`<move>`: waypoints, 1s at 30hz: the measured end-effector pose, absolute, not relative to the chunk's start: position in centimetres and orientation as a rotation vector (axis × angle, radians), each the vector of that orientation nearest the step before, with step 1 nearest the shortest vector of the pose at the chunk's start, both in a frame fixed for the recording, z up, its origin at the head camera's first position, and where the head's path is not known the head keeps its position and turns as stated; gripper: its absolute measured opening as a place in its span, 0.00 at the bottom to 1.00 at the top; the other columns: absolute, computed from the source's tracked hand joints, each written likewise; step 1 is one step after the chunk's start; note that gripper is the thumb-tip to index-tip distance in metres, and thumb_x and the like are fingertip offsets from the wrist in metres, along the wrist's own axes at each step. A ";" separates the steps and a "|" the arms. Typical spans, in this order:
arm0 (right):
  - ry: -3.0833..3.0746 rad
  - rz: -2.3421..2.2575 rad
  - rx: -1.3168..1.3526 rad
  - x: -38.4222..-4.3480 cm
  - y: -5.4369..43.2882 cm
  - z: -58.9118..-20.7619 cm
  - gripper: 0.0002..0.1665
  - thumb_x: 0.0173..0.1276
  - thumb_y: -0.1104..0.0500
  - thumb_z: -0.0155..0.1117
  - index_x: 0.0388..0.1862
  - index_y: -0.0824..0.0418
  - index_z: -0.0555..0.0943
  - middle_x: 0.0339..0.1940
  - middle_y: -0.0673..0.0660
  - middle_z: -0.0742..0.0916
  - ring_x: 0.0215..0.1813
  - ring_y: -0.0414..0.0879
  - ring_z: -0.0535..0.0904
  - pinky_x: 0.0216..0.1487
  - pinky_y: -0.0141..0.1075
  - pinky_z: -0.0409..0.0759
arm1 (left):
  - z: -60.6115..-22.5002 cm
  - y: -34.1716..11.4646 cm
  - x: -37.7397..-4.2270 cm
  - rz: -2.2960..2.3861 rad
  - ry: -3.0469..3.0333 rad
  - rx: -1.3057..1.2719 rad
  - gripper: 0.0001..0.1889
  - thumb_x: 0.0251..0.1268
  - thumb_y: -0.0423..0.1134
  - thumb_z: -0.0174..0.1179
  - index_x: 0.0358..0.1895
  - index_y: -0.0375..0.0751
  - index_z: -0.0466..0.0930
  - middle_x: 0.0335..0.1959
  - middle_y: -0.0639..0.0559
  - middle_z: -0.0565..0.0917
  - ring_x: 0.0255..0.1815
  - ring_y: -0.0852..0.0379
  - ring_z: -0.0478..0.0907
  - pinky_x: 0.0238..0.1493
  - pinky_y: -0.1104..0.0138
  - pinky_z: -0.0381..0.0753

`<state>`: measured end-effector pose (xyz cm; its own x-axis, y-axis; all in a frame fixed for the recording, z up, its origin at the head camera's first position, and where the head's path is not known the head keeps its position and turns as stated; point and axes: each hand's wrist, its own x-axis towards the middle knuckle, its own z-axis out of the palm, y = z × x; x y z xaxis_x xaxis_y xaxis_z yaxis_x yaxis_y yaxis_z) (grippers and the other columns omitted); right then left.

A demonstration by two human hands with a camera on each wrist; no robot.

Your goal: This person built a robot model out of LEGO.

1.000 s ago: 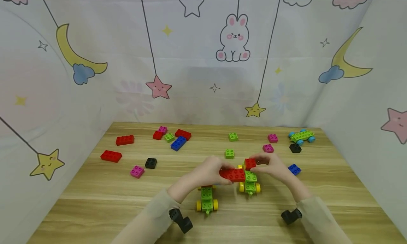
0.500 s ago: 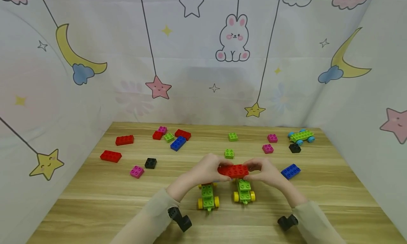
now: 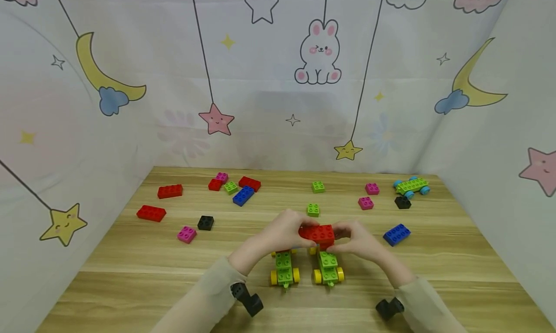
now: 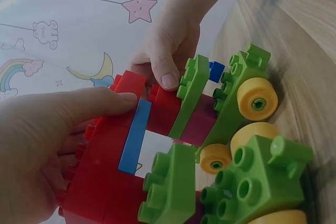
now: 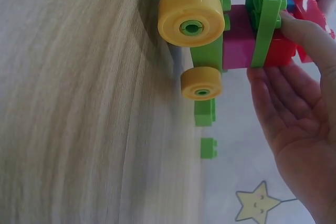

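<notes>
My left hand (image 3: 290, 229) grips a long red brick (image 4: 100, 166) at the top of the left block car (image 3: 284, 270), thumb pressing its side. A blue brick (image 4: 135, 137) sits under that long brick's overhang. Opposite, my right hand (image 3: 355, 237) pinches a smaller red brick (image 5: 281, 49) on top of the right block car (image 3: 328, 270). That car stacks a magenta brick (image 5: 239, 43) and a green plate (image 5: 265, 19) over a green base with yellow wheels. Both cars stand side by side, and the long red brick reaches across toward the right car's red top.
Loose red bricks (image 3: 151, 213), a black brick (image 3: 206, 222) and a pink brick (image 3: 187, 234) lie to the left. Behind the cars is a green brick (image 3: 313, 210). On the right are a blue brick (image 3: 397, 234) and a green car base with blue wheels (image 3: 412, 186).
My right hand has brought the right car leftward and nearer to me, beside the left car, uncovering the blue brick on the right. My left hand has stayed almost in place.
</notes>
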<state>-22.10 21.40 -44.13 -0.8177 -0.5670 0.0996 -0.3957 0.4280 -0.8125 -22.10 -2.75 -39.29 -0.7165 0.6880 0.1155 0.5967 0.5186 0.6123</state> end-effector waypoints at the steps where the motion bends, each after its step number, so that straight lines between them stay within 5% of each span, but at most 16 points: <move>1: 2.484 -1.337 -0.846 -22.1 21.3 -44.1 0.21 0.60 0.58 0.73 0.51 0.65 0.83 0.46 0.58 0.88 0.46 0.37 0.83 0.52 0.31 0.80 | -39.3 -2.7 -22.1 0.967 2.613 1.112 0.21 0.56 0.38 0.72 0.55 0.38 0.83 0.47 0.47 0.88 0.38 0.63 0.83 0.38 0.78 0.78; 30: 2.500 -1.302 -0.864 -21.7 21.2 -44.0 0.20 0.59 0.58 0.74 0.48 0.66 0.83 0.44 0.58 0.88 0.45 0.40 0.83 0.50 0.32 0.82 | -39.0 -2.3 -21.8 0.868 2.638 1.132 0.19 0.54 0.37 0.73 0.51 0.38 0.85 0.43 0.49 0.88 0.34 0.66 0.79 0.36 0.79 0.77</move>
